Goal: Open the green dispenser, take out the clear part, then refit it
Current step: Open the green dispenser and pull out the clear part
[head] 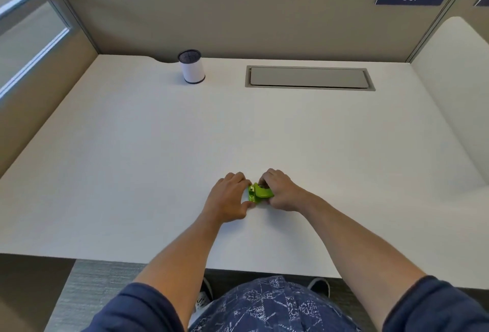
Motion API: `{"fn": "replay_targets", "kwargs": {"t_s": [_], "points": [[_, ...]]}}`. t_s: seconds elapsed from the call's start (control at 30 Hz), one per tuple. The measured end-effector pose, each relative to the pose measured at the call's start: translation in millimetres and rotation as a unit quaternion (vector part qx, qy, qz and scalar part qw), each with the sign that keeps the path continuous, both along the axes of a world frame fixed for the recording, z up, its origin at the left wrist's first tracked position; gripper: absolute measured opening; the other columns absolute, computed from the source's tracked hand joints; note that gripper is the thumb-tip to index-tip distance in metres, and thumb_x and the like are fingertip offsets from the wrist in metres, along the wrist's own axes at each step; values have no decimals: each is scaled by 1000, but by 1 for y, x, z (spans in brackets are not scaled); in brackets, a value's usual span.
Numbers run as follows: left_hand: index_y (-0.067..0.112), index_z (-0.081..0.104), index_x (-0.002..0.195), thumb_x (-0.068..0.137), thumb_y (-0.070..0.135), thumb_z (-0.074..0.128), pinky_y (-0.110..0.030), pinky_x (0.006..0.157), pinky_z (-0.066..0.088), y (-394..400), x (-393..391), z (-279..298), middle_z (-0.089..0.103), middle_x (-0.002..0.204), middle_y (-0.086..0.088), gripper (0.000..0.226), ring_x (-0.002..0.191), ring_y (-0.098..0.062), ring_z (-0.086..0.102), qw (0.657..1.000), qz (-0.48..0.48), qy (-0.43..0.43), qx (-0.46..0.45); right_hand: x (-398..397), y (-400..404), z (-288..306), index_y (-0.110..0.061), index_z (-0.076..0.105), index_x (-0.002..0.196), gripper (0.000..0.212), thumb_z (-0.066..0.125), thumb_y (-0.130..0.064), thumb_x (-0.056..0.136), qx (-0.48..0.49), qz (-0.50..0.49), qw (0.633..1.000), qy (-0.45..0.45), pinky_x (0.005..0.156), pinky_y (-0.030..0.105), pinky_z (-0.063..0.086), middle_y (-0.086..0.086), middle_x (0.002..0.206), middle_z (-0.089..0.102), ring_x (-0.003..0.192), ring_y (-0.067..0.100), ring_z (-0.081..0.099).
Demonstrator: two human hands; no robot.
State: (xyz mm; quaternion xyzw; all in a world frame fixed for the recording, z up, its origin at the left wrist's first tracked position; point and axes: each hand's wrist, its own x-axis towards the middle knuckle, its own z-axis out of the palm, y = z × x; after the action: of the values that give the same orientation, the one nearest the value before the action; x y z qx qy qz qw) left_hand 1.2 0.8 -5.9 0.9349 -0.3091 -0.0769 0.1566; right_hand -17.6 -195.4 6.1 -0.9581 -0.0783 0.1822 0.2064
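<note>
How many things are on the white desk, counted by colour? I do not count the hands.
Green: 1, the dispenser, held between the left hand and the right hand
White with dark rim: 1, the cup
Grey: 1, the cable hatch set into the desk
Total: 3

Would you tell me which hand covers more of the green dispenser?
The right hand, wrapped over its body; the left hand only touches the green dispenser at its end.
</note>
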Motion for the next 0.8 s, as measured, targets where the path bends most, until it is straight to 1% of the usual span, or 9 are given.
{"fn": "replay_targets", "kwargs": {"t_s": [0.13,0.33,0.57,0.73,0.8], "points": [[19,65,123,78,51,71,-33,86,49,0,-2,0,60,113,4,56,105,-19,53,1000,7,3,-6,0,0,-4,-13,54,119,37,67,-7,84,8,-15,1000,10,95,34,41,6,125,51,113,26,47],[16,65,119,77,50,72,-35,86,50,-1,-2,1,60,111,2,54,104,-20,53,1000,5,1,-10,1,-2,-7,-14,53,119,36,67,-8,86,24,-20,999,15,93,33,36,6,126,50,116,25,45],[14,63,116,79,48,72,-34,83,50,-2,-4,1,59,111,1,51,103,-20,51,1000,4,0,-12,0,-6,-5,-15,52,118,36,66,-6,87,65,-35,997,36,97,34,38,3,125,50,115,23,43],[15,62,113,79,48,71,-32,82,50,-3,-1,4,58,110,2,49,102,-20,51,1000,-13,-3,1,-2,-6,-5,-14,54,120,36,69,-11,87,86,-44,995,34,99,34,40,3,125,51,116,23,44],[16,62,114,78,51,70,-32,84,49,-4,2,8,57,111,3,51,103,-19,52,1000,-26,-7,16,-3,-7,-5,-14,56,119,37,73,-15,86,96,-48,994,26,99,34,42,3,124,52,115,23,46]]}}
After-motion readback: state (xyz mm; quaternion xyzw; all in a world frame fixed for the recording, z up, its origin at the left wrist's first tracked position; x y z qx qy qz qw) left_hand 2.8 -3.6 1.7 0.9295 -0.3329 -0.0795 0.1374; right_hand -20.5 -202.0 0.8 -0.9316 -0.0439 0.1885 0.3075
